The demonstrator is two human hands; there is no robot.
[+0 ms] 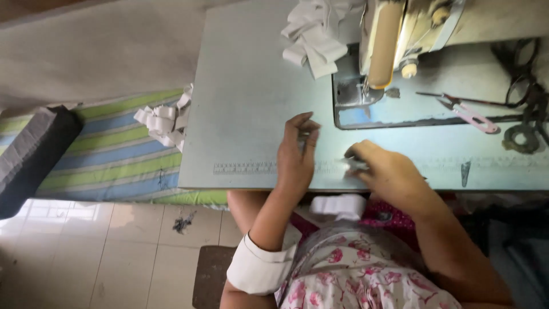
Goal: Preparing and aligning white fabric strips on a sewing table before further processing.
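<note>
Up close, left hand [297, 151] and right hand [384, 171], fingers clamped on small white strip [351, 165] atop sewing table [246, 97]

No packages, labels, signs or screens visible anywhere on table or floor.

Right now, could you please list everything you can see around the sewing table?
sewing table: one, pale grey, centre
sewing machine: one, cream, top right
white strips pile: one, behind the machine's left
white strips bundle: one, off the table's left edge
thread snips: one, pink, right of the machine
dark scissors: one pair, far right
striped cloth: one, green and blue, left
white roll: one, on the lap
left hand: pinching something small, on the table
right hand: holding a small pale piece at the table's front edge
</note>
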